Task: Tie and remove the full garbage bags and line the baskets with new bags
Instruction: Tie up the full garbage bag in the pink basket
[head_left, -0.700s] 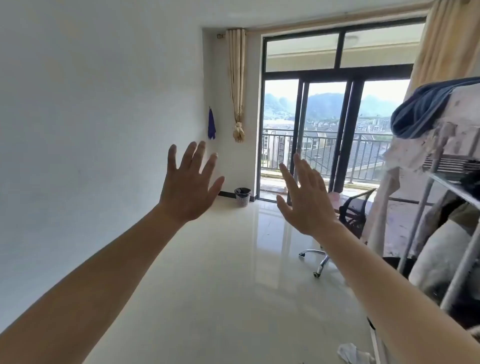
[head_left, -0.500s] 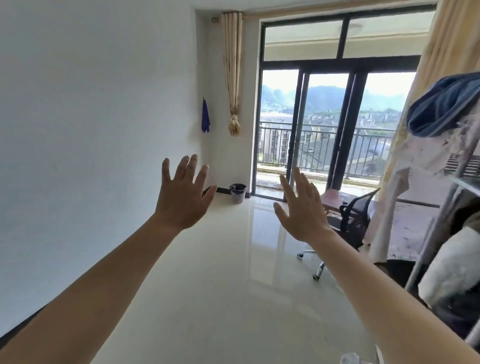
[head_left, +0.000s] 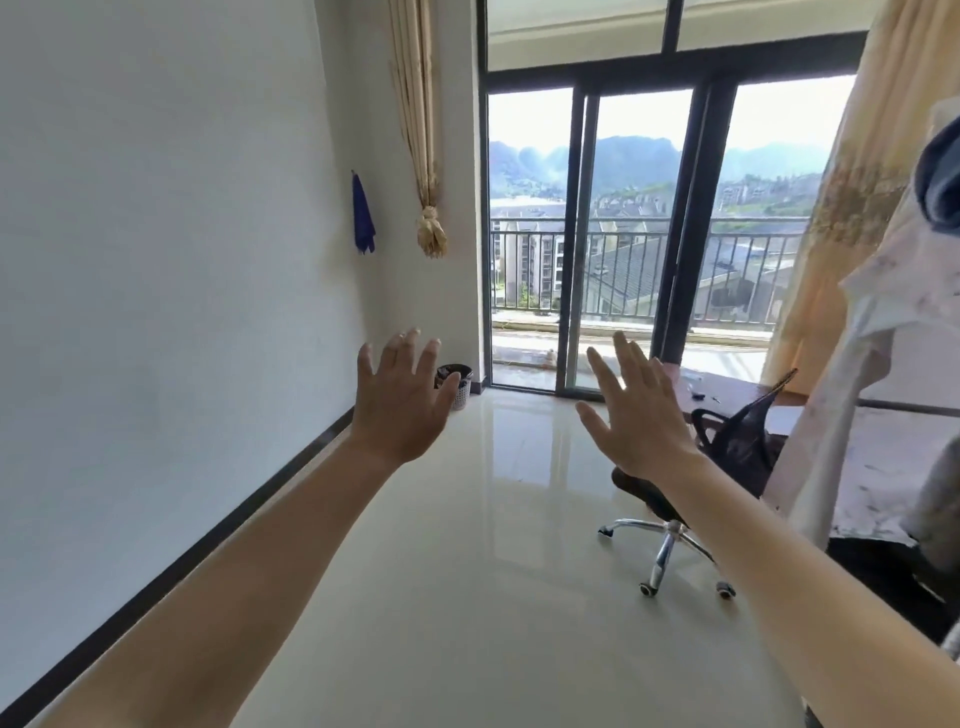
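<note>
**Start of task.** The left hand (head_left: 402, 400) and right hand (head_left: 636, 415) are held up with fingers straight and spread, and nothing is gripped by either. The basket (head_left: 462, 396) is seen at the far left corner of the floor (head_left: 467, 597), beside the sliding door (head_left: 576, 234) and well apart from both hands. A dark garbage bag (head_left: 453, 373) is seated in it. No step is judged begun: tying, removal and relining are all left.

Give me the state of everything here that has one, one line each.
Left hand, open, holding nothing.
Right hand, open, holding nothing.
Basket, upright in the corner, dark bag inside.
Left curtain, gathered and tied back.
Office chair, upright, unoccupied.
Blue cloth, hanging on the wall.
</note>
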